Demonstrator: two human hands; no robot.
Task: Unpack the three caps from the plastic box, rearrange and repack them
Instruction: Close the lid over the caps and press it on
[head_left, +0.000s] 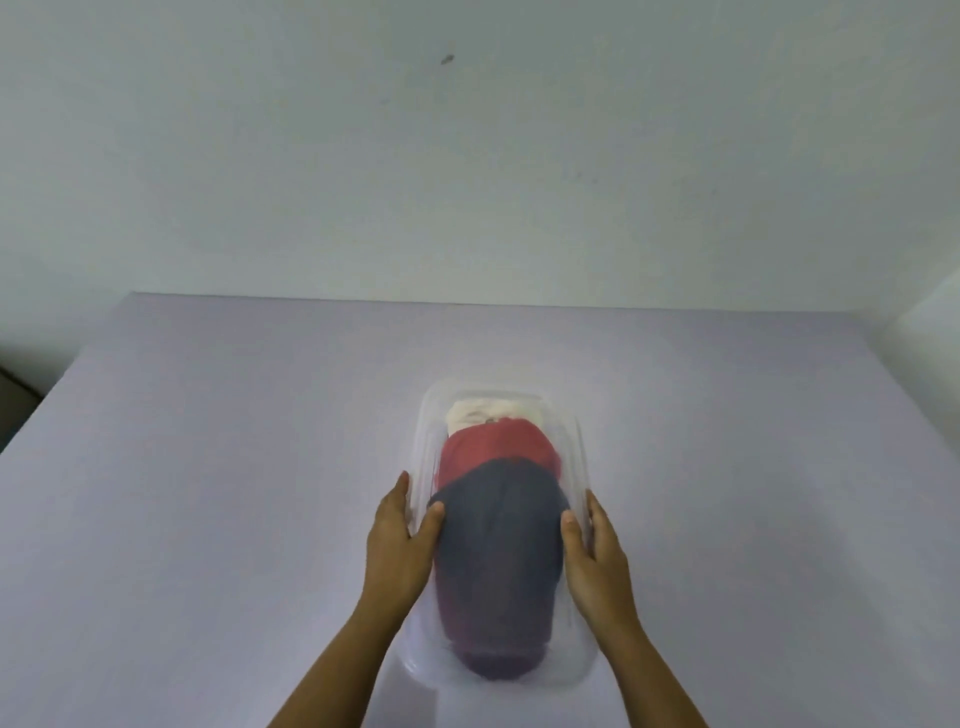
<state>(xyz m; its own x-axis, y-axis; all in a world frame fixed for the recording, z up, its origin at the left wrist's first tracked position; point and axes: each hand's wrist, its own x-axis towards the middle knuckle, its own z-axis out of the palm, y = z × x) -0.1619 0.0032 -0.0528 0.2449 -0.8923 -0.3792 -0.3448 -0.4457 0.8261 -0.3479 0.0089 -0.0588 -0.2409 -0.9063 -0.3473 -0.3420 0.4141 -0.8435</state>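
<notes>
Both hands, left hand (401, 540) and right hand (597, 551), are being pressed, thumbs spread, against the plastic box (574, 431) sides, near the table's (208, 467) front edge; the grey cap (501, 545) is being flanked by the thumbs.

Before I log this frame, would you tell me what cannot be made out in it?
Head view only:
- White cap: mostly covered by the red cap.
- Red cap: near part under the dark blue cap.
- Plastic box: lid on or off, unclear.
- Both forearms: cut off by the bottom edge.

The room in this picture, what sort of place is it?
Probably a plain indoor room set up for a tabletop chore: a bare white wall, a table under smooth pale lilac cloth, and one clear plastic box of caps between two hands.
</notes>
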